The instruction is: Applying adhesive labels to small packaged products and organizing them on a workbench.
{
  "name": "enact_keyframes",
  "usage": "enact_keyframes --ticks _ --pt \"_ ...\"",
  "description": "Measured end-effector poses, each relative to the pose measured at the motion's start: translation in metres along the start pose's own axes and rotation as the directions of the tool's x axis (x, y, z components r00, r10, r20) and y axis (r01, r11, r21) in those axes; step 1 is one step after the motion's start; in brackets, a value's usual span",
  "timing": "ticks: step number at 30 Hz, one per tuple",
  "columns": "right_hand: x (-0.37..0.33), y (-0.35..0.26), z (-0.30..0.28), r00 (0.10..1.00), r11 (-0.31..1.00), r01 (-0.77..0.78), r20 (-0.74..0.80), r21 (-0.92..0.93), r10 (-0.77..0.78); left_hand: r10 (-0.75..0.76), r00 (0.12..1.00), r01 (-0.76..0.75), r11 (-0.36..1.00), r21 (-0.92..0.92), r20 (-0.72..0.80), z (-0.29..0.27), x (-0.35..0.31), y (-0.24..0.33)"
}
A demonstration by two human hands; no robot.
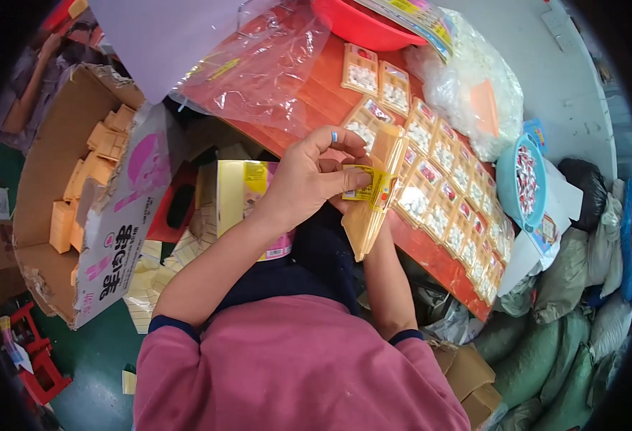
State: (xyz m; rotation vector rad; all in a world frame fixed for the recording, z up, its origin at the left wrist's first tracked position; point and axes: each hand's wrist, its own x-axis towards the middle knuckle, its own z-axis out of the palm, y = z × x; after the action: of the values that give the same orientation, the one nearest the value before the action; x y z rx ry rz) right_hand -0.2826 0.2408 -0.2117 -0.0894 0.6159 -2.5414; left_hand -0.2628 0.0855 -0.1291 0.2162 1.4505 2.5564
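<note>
My left hand [309, 176] pinches a small yellow printed label [370, 188] against a stack of flat tan cards [373, 197] held upright over my lap. My right hand [345, 207] is mostly hidden behind the left hand and the stack, gripping the stack from below. Just beyond the stack, rows of small clear packets with white pieces [445, 187] lie on the red-brown table [316, 100].
A large open cardboard box [79, 194] with tan cartons stands at left. A yellow box [240, 194] sits under my left forearm. A clear plastic bag [258, 65], red basin [359, 25], bag of white pieces [474, 86] and blue bowl [521, 179] surround the table; sacks [567, 316] lie at right.
</note>
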Motion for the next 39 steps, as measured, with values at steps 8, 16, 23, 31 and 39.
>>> enact_keyframes --ticks 8,16,23,31,39 --pt "-0.009 0.005 0.057 0.948 0.918 0.08 -0.315 0.388 0.05 -0.152 0.987 0.14 0.973 0.181 0.051 0.016 0.001 0.016" --pt "-0.002 0.003 0.046 0.948 0.997 0.017 -0.319 0.069 0.006 -0.036 0.998 0.041 0.992 0.121 -0.042 0.014 -0.006 0.01" --pt "-0.007 -0.013 0.043 0.993 0.999 0.017 0.119 -0.043 -0.012 0.208 0.975 -0.159 0.897 0.413 -0.074 0.017 0.006 -0.003" --pt "-0.01 -0.009 0.02 0.996 0.991 0.082 0.033 -0.105 -0.079 0.369 0.918 -0.131 0.621 0.773 -0.141 0.006 0.013 -0.016" --pt "-0.023 -0.118 0.025 0.917 0.831 0.15 -0.239 -0.536 -0.32 0.364 0.925 -0.293 0.507 0.811 0.106 0.016 0.027 -0.009"
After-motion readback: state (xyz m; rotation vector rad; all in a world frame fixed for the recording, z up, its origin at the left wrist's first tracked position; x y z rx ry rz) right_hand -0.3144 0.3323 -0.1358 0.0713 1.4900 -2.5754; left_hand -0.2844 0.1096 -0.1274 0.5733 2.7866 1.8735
